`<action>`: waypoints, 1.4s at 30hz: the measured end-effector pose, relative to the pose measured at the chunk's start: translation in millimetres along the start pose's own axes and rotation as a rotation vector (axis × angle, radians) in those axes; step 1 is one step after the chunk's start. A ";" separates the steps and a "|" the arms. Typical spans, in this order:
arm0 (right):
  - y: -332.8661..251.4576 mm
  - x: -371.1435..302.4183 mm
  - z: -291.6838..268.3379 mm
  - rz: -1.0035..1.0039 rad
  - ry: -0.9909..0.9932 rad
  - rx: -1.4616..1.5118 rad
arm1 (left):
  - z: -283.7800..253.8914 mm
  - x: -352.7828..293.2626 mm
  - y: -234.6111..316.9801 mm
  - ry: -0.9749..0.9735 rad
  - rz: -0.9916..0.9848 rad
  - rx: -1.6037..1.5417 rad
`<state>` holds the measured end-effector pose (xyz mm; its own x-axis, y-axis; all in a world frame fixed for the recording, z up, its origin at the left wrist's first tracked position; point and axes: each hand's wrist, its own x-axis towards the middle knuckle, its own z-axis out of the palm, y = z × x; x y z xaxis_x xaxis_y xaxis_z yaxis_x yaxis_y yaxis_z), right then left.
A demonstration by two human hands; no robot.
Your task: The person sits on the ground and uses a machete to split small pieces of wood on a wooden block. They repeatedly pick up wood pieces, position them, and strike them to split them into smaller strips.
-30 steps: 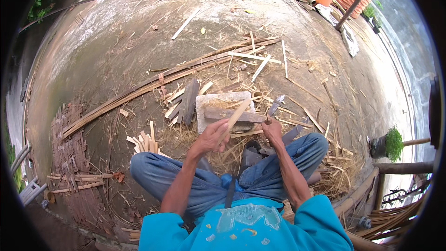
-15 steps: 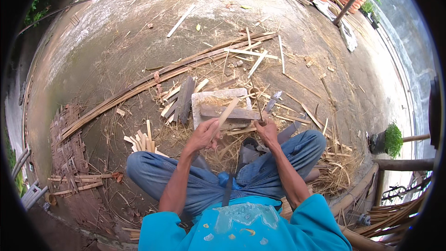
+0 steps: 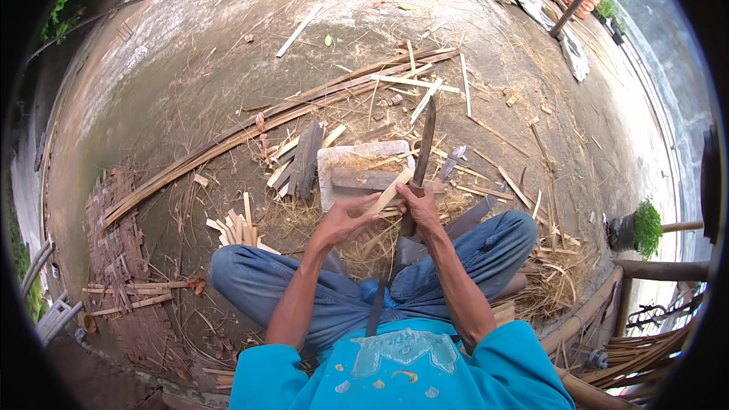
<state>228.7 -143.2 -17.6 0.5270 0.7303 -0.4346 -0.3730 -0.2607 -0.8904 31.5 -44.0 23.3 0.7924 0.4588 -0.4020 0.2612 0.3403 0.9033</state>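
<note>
I sit cross-legged on the ground. My left hand [image 3: 343, 220] grips a short pale bamboo piece [image 3: 392, 190] that points up and to the right. My right hand [image 3: 416, 209] is closed around the handle of a long dark knife [image 3: 423, 146], whose blade stands up and away from me. The two hands are close together, just in front of a pale flat block [image 3: 357, 171] that carries a dark wooden slab [image 3: 364, 179]. Shavings and splinters lie all around the block.
Long bamboo strips [image 3: 250, 127] run diagonally across the concrete ground. A pile of short cut sticks [image 3: 237, 226] lies left of my knee, a woven mat [image 3: 125, 258] further left. Dark wood pieces [image 3: 304, 159] rest beside the block. A potted plant [image 3: 642, 228] and poles stand at right.
The knife has swung up from a low position near the block to standing upright in front of me. Both hands have come closer together around the bamboo piece.
</note>
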 end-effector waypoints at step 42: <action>90.1 -35.3 -45.3 0.246 0.426 0.208 | -254.7 -166.8 -249.3 0.869 -0.623 0.480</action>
<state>211.1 -221.0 -88.6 0.6522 0.3306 -0.6821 -0.6454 -0.2298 -0.7285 -306.3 3.8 -173.0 -0.1404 0.7919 -0.5942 0.7994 0.4448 0.4038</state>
